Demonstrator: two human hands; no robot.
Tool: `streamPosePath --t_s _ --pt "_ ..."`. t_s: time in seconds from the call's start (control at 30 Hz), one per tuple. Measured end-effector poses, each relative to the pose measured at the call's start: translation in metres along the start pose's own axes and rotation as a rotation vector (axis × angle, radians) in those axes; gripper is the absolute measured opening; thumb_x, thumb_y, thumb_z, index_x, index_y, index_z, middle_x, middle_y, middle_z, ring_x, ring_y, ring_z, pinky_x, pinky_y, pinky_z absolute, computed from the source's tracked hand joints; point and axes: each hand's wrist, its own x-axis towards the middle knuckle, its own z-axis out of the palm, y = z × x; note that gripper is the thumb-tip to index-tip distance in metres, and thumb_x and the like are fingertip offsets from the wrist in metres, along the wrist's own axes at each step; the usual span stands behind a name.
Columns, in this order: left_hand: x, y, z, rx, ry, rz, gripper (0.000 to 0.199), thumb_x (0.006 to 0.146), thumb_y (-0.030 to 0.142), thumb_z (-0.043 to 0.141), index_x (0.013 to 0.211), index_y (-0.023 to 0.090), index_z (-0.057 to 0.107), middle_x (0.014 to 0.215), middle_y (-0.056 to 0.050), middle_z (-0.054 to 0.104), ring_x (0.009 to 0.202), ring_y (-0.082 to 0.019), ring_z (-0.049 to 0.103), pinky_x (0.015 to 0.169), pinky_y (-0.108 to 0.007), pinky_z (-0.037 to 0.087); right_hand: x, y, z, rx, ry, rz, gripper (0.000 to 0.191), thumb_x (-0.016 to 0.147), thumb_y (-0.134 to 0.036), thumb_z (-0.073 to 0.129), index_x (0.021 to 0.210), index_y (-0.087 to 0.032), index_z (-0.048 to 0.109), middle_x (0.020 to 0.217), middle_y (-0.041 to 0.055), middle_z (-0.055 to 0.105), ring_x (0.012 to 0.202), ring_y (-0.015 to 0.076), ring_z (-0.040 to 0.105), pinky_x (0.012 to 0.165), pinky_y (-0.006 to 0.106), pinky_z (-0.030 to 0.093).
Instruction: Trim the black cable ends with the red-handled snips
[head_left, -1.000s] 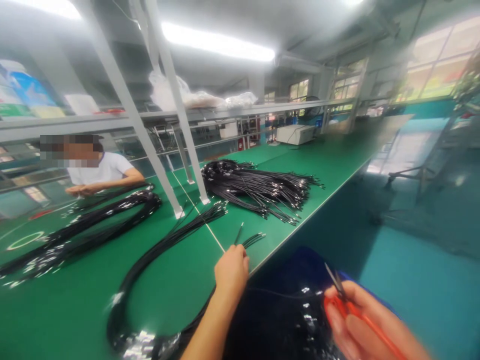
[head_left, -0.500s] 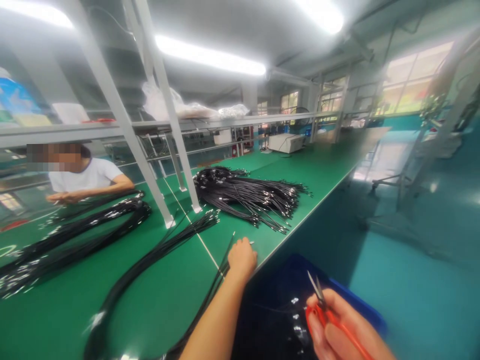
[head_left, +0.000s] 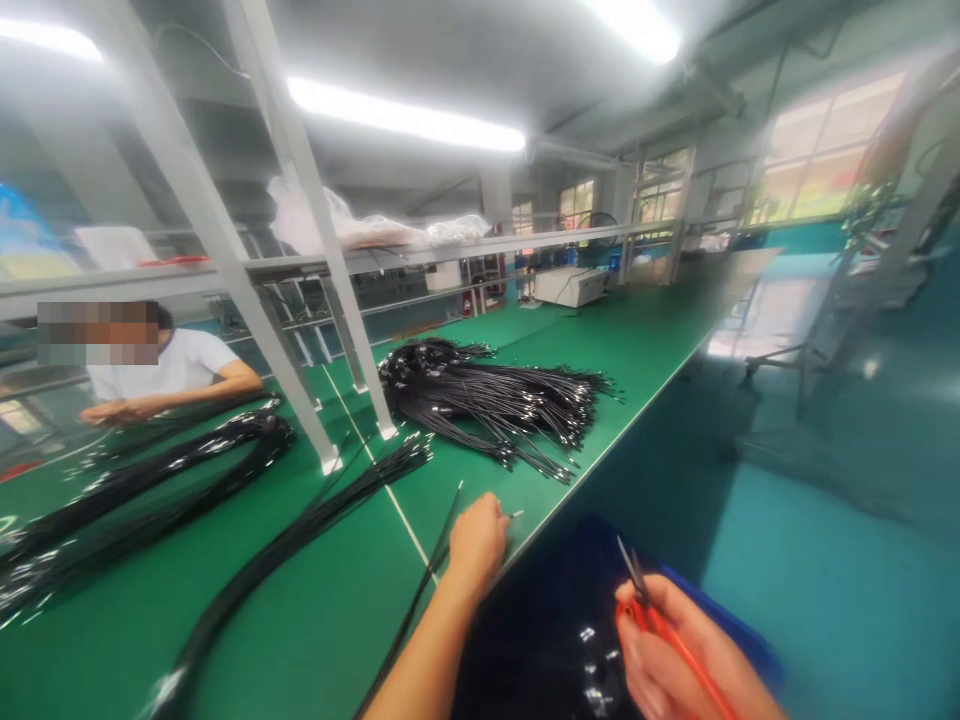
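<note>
My left hand (head_left: pixel 480 540) is closed at the table's edge, with a thin cable's pale tip (head_left: pixel 516 514) poking out past its fingers. Just left of that wrist, a few loose black cables (head_left: pixel 420 600) run along the table under my forearm. Over a dark blue bin (head_left: pixel 709 600), my right hand (head_left: pixel 675 640) grips scissors (head_left: pixel 636 580) by their orange-red handles. Their blades point up and stand slightly apart, with nothing between them. A long black cable bundle (head_left: pixel 262 570) curves across the green table (head_left: pixel 300 640) to the left of my forearm.
A large heap of black cables (head_left: pixel 495 400) with shiny ends lies ahead. More bundles (head_left: pixel 150 480) lie at left, near a co-worker in a white shirt (head_left: pixel 195 355). White shelf posts (head_left: pixel 341 250) rise from the table. Farther back stands a pale box (head_left: pixel 571 288).
The view has shifted slightly, so the table's contents sit a little lower and further left. The pale tip shows more clearly beyond my left fingers. The scissors stay in my right hand.
</note>
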Motion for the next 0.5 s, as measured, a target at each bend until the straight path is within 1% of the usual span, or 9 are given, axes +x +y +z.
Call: streamPosePath --t_s 0.03,0.07,0.1,0.13,0.2,0.27,0.33,0.4,0.5 --pt "-0.01 0.005 -0.003 -0.055 0.003 0.048 0.012 0.092 0.02 0.053 0.097 0.014 0.062 0.092 -0.003 0.067 0.084 -0.017 0.064 0.077 -0.034 0.052 0.003 0.002 0.001 -0.021 0.047 -0.015 0.045 0.05 -0.041 0.088 0.079 -0.022 0.06 0.053 -0.0054 0.054 0.038 0.0072 0.042 0.04 0.021 0.036" --pt "-0.022 0.009 -0.006 -0.114 0.005 0.099 0.013 0.092 0.016 0.05 0.093 0.015 0.062 0.085 -0.001 0.068 0.081 -0.015 0.064 0.075 -0.028 0.051 0.006 0.005 0.003 -0.038 0.104 -0.043 0.044 0.051 -0.041 0.087 0.08 -0.022 0.06 0.054 -0.0056 0.055 0.039 0.0074 0.044 0.04 0.021 0.037" --pt "-0.035 0.014 -0.009 -0.172 0.013 0.154 0.015 0.092 0.015 0.047 0.092 0.017 0.062 0.085 0.001 0.067 0.081 -0.012 0.063 0.074 -0.023 0.049 0.008 0.006 0.006 -0.051 0.152 -0.072 0.045 0.052 -0.041 0.087 0.082 -0.022 0.059 0.056 -0.0053 0.057 0.04 0.0079 0.046 0.041 0.02 0.038" --pt "-0.048 0.018 -0.011 -0.223 0.014 0.195 0.016 0.092 0.015 0.047 0.09 0.019 0.062 0.086 0.002 0.068 0.081 -0.012 0.063 0.073 -0.02 0.048 0.01 0.007 0.01 -0.059 0.18 -0.097 0.046 0.053 -0.041 0.086 0.084 -0.022 0.059 0.059 -0.0046 0.06 0.042 0.0087 0.048 0.041 0.02 0.039" --pt "-0.074 0.022 -0.013 -0.342 0.03 0.242 0.017 0.091 0.019 0.047 0.084 0.02 0.063 0.081 0.002 0.067 0.078 -0.013 0.062 0.07 -0.019 0.047 0.01 0.008 0.019 -0.045 0.204 -0.141 0.047 0.054 -0.037 0.085 0.089 -0.022 0.058 0.066 -0.0029 0.064 0.048 0.0109 0.053 0.044 0.021 0.043" --pt "-0.093 0.022 -0.012 -0.531 0.022 0.276 0.017 0.088 0.023 0.049 0.079 0.02 0.063 0.074 0.001 0.067 0.071 -0.015 0.061 0.064 -0.021 0.046 0.007 0.008 0.028 -0.006 0.209 -0.166 0.048 0.055 -0.03 0.086 0.092 -0.022 0.057 0.07 -0.0029 0.066 0.054 0.0122 0.057 0.049 0.022 0.047" --pt "-0.103 0.019 -0.008 -0.659 0.003 0.289 0.017 0.086 0.026 0.051 0.076 0.02 0.064 0.07 0.0 0.066 0.067 -0.016 0.061 0.062 -0.023 0.045 0.003 0.007 0.034 0.021 0.213 -0.17 0.047 0.055 -0.024 0.085 0.092 -0.023 0.056 0.071 -0.004 0.066 0.056 0.0126 0.059 0.052 0.022 0.048" --pt "-0.107 0.016 -0.002 -0.69 0.012 0.273 0.017 0.085 0.027 0.053 0.075 0.019 0.065 0.07 -0.001 0.066 0.066 -0.017 0.061 0.062 -0.024 0.045 -0.001 0.007 0.037 0.017 0.205 -0.155 0.045 0.056 -0.022 0.085 0.091 -0.023 0.056 0.071 -0.0043 0.066 0.055 0.0131 0.06 0.049 0.022 0.048" --pt "-0.109 0.015 0.004 -0.698 0.072 0.221 0.018 0.083 0.028 0.054 0.073 0.019 0.065 0.071 -0.003 0.066 0.067 -0.019 0.062 0.063 -0.026 0.045 -0.006 0.006 0.039 0.02 0.198 -0.149 0.043 0.058 -0.021 0.084 0.09 -0.023 0.056 0.069 -0.0042 0.066 0.055 0.0145 0.061 0.049 0.023 0.048"
